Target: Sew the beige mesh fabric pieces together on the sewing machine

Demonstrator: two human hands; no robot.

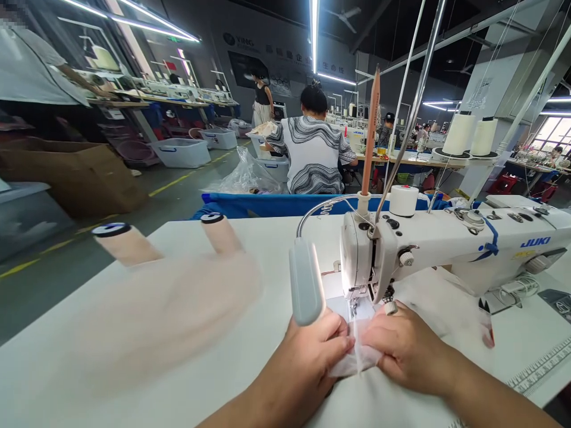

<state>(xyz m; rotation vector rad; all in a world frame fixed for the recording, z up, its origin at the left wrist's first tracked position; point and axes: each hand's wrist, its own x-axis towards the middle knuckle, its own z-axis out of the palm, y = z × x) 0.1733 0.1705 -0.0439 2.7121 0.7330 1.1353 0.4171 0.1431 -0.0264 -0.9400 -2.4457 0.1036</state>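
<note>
A thin, sheer white fabric (pixel 359 356) lies under the presser foot (pixel 354 307) of a white sewing machine (pixel 437 238). My left hand (pixel 314 345) is closed on the fabric's left side, just in front of the needle area. On the right side, my right hand (pixel 399 345) pinches the same fabric with bent fingers. A narrow seam or fold runs between the two hands toward the foot. Partly in front of my left hand's fingers hangs a grey lamp head (pixel 307 284). More sheer fabric (pixel 432 297) spreads beneath the machine arm.
Two peach thread cones (pixel 127 242) stand behind a blurred heap of sheer fabric (pixel 156 321) at left. Snips (pixel 486 321) lie right of my right hand, near a printed ruler (pixel 542 362). A pencil (pixel 372 131) stands upright on the machine. Ahead, a person (pixel 314 142) sits facing away.
</note>
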